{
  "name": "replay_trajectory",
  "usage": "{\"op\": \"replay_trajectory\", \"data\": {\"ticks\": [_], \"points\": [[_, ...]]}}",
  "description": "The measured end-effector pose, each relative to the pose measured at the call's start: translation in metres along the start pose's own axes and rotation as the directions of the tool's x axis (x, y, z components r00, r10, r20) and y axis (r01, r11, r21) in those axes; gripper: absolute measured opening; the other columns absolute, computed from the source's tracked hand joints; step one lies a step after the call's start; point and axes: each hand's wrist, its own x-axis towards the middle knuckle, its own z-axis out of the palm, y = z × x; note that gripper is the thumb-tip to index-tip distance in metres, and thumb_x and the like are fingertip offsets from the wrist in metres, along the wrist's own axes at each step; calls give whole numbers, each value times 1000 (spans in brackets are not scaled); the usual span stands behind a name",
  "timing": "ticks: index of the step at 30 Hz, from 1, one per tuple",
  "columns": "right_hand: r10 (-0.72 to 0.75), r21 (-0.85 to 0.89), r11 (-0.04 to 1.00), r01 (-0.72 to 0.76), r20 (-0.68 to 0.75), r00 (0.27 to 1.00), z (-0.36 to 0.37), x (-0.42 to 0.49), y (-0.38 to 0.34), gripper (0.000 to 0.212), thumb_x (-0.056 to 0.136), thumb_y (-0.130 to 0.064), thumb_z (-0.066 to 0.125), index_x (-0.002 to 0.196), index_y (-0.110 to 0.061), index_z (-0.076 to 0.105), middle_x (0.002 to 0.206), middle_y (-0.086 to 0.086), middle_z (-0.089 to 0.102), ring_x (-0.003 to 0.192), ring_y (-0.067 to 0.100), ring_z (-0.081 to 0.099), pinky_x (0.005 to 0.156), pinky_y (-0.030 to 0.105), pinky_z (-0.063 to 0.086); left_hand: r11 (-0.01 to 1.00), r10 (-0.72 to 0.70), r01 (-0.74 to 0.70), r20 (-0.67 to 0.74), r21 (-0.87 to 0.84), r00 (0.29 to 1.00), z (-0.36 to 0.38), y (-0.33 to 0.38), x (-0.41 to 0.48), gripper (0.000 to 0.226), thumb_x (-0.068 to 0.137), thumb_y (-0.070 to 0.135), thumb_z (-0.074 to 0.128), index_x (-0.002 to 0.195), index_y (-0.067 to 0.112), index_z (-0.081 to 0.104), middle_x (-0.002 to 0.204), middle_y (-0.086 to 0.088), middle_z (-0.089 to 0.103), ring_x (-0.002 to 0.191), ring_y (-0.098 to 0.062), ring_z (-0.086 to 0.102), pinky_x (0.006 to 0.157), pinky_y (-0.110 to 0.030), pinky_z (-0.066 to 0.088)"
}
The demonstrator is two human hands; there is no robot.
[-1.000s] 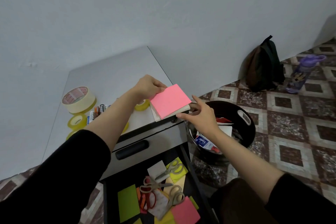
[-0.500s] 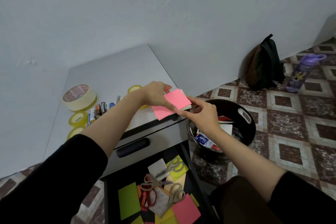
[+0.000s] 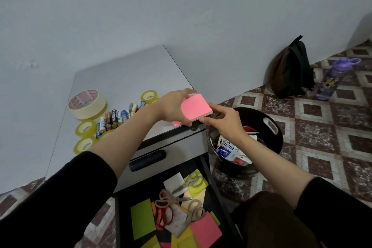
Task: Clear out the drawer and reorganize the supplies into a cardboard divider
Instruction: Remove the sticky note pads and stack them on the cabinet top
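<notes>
Left hand (image 3: 173,106): grips pink pad (image 3: 196,107) on surface (image 3: 124,78) corner.
Right hand (image 3: 223,125): touches its edge; pinch unclear.
Tip: seat it squarely inboard.

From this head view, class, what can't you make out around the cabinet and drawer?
All head view:
Pink pad, left side: covered by the left hand.
Drawer, front end: cut off by the bottom edge.
Bin, contents: partly behind the right hand.
Batteries, labels: mostly too small.
</notes>
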Motion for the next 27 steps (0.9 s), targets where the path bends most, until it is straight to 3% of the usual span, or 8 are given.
{"op": "replay_trajectory", "data": {"ticks": [8,13,15,19,23,27], "points": [[-11,-22,1000,12,47,999,-2,-2,-3,58,73,-24,79,127,-21,59,109,-1,68,88,3,59,87,29,49,1000,-18,18,-6,-12,1000,2,-3,1,88,69,28,81,141,17,31,138,-5,44,123,-22,41,90,-24,31],[126,-117,985,-127,-12,992,-1,-15,-5,78,65,-42,81,133,-18,51,107,1,65,100,15,59,89,34,49,999,35,-36,-156,-1,987,10,0,-17,80,71,35,78,138,17,38,147,-7,33,135,-22,29,107,-29,23],[154,-141,976,-163,-70,986,-2,-27,-5,68,66,-39,82,123,-16,54,101,0,61,93,16,57,84,33,48,997,51,-66,-272,-43,961,19,3,-33,69,73,38,73,133,18,45,147,-7,34,135,-22,30,107,-30,23],[137,-253,956,-149,-64,989,8,-57,1,13,78,-20,74,78,-13,63,71,1,61,71,19,57,69,33,46,974,85,-161,-403,-159,911,50,12,-80,53,73,35,63,121,13,57,130,-7,53,122,-19,46,100,-19,27],[139,-303,946,-114,60,989,31,-90,14,10,82,-10,66,73,-6,67,69,8,63,71,25,60,70,37,48,933,-29,-102,-354,-345,935,91,17,-131,41,78,22,72,117,12,62,121,-2,61,115,-16,53,98,-26,39],[157,-304,947,-104,155,975,62,-116,26,17,79,-10,70,64,-17,64,65,6,63,64,17,56,65,31,45,882,-194,70,-224,-465,955,132,5,-171,38,81,21,71,118,15,62,119,-2,62,111,-14,56,91,-18,40]]}}
